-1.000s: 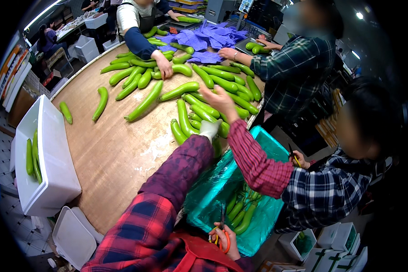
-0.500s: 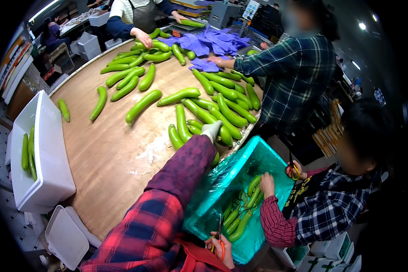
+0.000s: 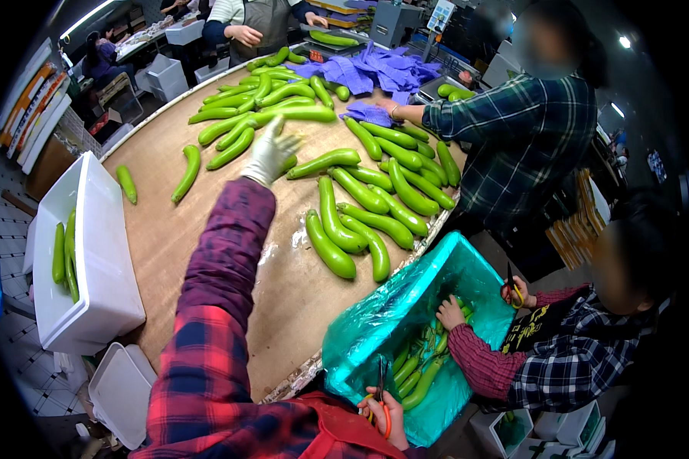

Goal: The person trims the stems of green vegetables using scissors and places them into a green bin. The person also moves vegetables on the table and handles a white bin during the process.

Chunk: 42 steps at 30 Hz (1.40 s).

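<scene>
The left hand (image 3: pixel 270 153) is hovering beside a gourd (image 3: pixel 295 115) toward the far edge of the surface (image 3: pixel 176 252), fingers spread, seemingly empty; the right hand (image 3: pixel 396 417) is grasping scissors (image 3: pixel 382 379), ideally keeping blades clear of the film (image 3: pixel 364 314).

red plaid sleeve (image 3: pixel 203 352), white glove (image 3: pixel 268 159)

No wording is being made out clearly. Yellow lettering (image 3: pixel 534 329) is being borne by a co-worker's dark apron (image 3: pixel 548 317), to the right of the purple cloth heap (image 3: pixel 390 69) and nearer than it. Red glowing marks (image 3: pixel 318 56) are being shown just left of the heap; a white-and-blue panel (image 3: pixel 441 15) is being displayed behind it, its print blurred.
</scene>
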Motion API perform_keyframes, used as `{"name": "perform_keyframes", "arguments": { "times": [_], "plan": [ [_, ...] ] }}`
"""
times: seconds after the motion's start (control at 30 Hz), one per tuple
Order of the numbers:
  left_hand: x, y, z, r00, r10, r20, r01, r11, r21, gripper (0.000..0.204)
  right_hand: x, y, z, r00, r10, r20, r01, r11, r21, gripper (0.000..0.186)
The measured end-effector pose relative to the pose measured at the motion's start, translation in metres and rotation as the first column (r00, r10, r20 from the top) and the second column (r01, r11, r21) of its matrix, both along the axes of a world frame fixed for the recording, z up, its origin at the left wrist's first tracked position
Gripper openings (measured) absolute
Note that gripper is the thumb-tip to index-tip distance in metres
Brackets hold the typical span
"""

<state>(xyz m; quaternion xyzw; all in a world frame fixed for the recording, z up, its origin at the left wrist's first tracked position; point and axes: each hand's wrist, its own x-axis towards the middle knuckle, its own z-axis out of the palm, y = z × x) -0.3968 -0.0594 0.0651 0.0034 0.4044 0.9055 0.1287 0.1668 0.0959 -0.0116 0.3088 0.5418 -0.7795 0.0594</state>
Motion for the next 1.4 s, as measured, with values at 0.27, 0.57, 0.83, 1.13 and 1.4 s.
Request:
{"name": "perform_keyframes", "arguments": {
  "times": [0.27, 0.57, 0.83, 1.13, 1.4],
  "plan": [
    [0.107, -0.050, -0.137, 0.956, -0.160, 0.245, 0.283, 0.724, -0.630, 0.047, -0.008, 0.001, 0.000, 0.999, 0.051, -0.015, -0.050, 0.998, 0.029, 0.030],
    [0.177, 0.028, -0.135, 0.923, -0.153, 0.352, 0.308, 0.843, -0.441, 0.044, -0.012, 0.003, 0.007, 0.997, 0.076, 0.016, -0.077, 0.996, 0.052, 0.030],
    [0.150, 0.051, -0.141, 0.929, -0.095, 0.358, 0.320, 0.689, -0.650, 0.051, -0.007, 0.003, -0.006, 0.999, 0.034, 0.005, -0.034, 0.999, 0.017, 0.029],
    [0.144, 0.075, -0.112, 0.891, -0.260, 0.371, 0.413, 0.805, -0.427, 0.046, 0.002, 0.007, -0.011, 1.000, 0.005, -0.003, -0.005, 0.999, -0.032, 0.029],
    [0.086, 0.128, -0.072, 0.962, -0.246, 0.120, 0.272, 0.814, -0.513, 0.056, 0.006, 0.009, -0.004, 1.000, 0.009, -0.002, -0.009, 1.000, -0.007, 0.030]
  ]
}}
